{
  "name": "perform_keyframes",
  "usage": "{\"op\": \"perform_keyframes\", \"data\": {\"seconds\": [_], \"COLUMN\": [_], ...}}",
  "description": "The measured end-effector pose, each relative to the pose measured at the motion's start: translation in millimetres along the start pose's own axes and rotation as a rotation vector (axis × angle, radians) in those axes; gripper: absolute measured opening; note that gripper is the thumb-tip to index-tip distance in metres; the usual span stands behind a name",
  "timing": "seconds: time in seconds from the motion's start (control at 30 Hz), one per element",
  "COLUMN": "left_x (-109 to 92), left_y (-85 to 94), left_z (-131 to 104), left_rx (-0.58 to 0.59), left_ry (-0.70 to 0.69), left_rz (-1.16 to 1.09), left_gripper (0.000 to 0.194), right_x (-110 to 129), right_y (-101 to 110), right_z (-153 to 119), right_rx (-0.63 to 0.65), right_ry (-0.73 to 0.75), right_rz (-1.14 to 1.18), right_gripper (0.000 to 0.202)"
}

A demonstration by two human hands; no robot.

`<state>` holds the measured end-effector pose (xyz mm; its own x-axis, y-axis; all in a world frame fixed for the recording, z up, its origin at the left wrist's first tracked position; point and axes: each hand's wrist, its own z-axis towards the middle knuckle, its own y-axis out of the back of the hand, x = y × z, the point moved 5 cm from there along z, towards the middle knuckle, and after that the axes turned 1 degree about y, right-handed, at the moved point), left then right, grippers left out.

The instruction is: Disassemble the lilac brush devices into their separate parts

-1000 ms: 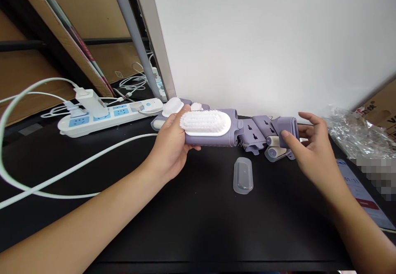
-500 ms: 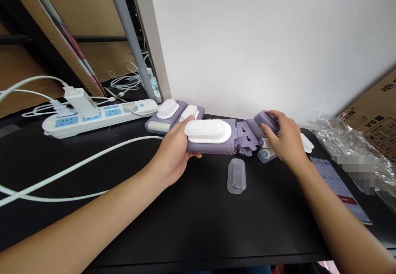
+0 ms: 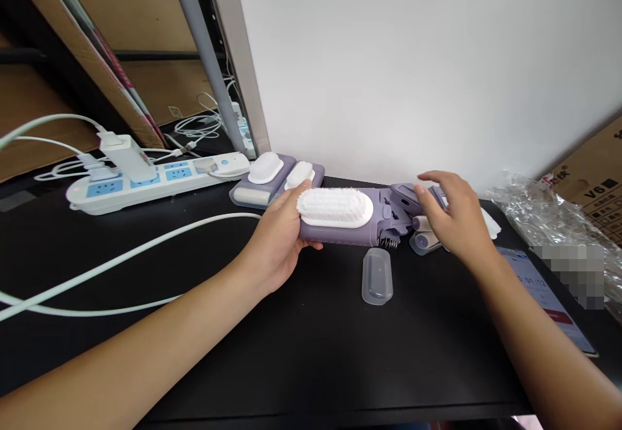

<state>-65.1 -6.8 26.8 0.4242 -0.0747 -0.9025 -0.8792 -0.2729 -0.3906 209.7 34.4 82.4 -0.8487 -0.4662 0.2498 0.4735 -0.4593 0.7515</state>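
My left hand [image 3: 279,242] is closed on the end of a purple case [image 3: 340,232] with a white bristle brush [image 3: 335,207] on top. Metal springs [image 3: 389,243] show at the case's right end, beside purple plastic parts [image 3: 404,202]. My right hand [image 3: 457,213] is over the purple pieces at the right, thumb and fingers apart, with nothing gripped. Below it lie small rollers in a clear tray [image 3: 424,243]. A clear plastic cover [image 3: 377,276] rests on the black table [image 3: 311,352] below the case.
Two purple cases with white brushes [image 3: 265,168] stand by the wall. A white power strip [image 3: 170,181] and cables lie left. At right are a phone [image 3: 549,300], crumpled clear plastic [image 3: 549,223] and a cardboard box [image 3: 590,184].
My right hand has let go of the small purple piece, which now lies lower among the purple parts. The view has shifted slightly, and the held case is a little further right.
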Motion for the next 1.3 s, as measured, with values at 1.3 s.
{"op": "perform_keyframes", "data": {"seconds": [1.3], "left_x": [6], "left_y": [-7.7], "left_z": [-2], "left_rx": [0.067], "left_ry": [0.119], "left_rz": [0.115], "left_gripper": [0.026], "right_x": [40], "right_y": [23], "right_z": [-48], "right_rx": [-0.143], "right_ry": [0.016], "right_rz": [0.519], "right_gripper": [0.071]}}
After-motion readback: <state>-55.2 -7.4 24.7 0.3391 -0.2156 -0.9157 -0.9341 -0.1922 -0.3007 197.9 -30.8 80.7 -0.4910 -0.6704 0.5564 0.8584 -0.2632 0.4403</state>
